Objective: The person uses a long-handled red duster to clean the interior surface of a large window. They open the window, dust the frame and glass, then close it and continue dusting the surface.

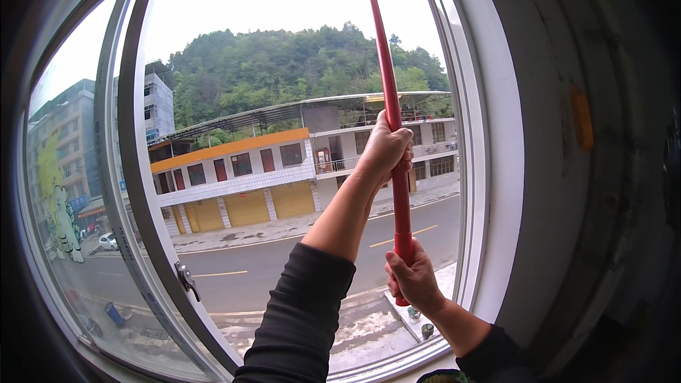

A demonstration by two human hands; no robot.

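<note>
A long red pole (pixel 402 202) rises steeply through the open part of a sliding window, its upper end running out of the top of the view. Partway up, my left hand (pixel 392 143) is wrapped around the shaft. Lower down, my right hand (pixel 416 279) grips the thicker butt just below a collar. The pole's bottom end shows beneath my right fist. Both arms reach forward into the window opening, with dark sleeves pushed up the forearms.
A sliding sash (pixel 135 170) with a metal latch (pixel 187 280) stands left of the pole. The white window frame (pixel 481 170) and a wall (pixel 548 133) bound the right side. Outside, a road (pixel 298 276) runs below a low building (pixel 255 159) and a wooded hill (pixel 276 72).
</note>
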